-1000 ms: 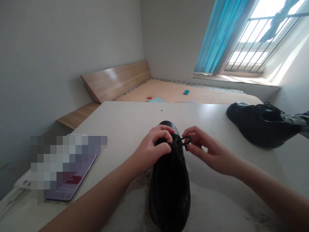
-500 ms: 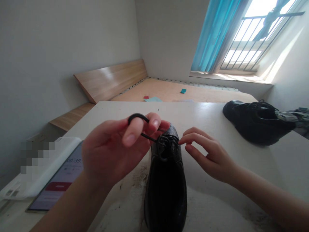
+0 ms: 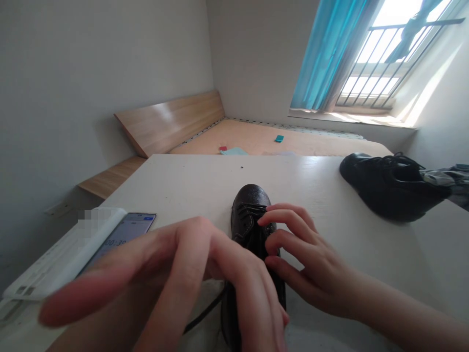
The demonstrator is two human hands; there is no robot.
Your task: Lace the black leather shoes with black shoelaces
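Note:
A black lace-up shoe point(image 3: 251, 195) stands on the white table, its toe pointing away from me. My right hand point(image 3: 300, 244) rests its spread, bent fingertips on the right side of the lacing. Large and close to the camera, my left hand point(image 3: 216, 269) hangs over the shoe's opening and left side, with its fingers apart. A black lace point(image 3: 207, 311) runs down to the left from the shoe, passing beneath my left hand. Much of the shoe's rear is hidden by this hand.
Another black shoe point(image 3: 392, 186) with grey stuffing lies on the right of the white table point(image 3: 190, 181). A phone point(image 3: 141, 225) leans by a white case point(image 3: 69, 254) at the left. Behind the table are a bed point(image 3: 256, 129) and a blue curtain point(image 3: 326, 58).
My left hand has let go of the lace loop and come down nearer the camera, over the shoe. My right hand has moved slightly left and down onto the lacing.

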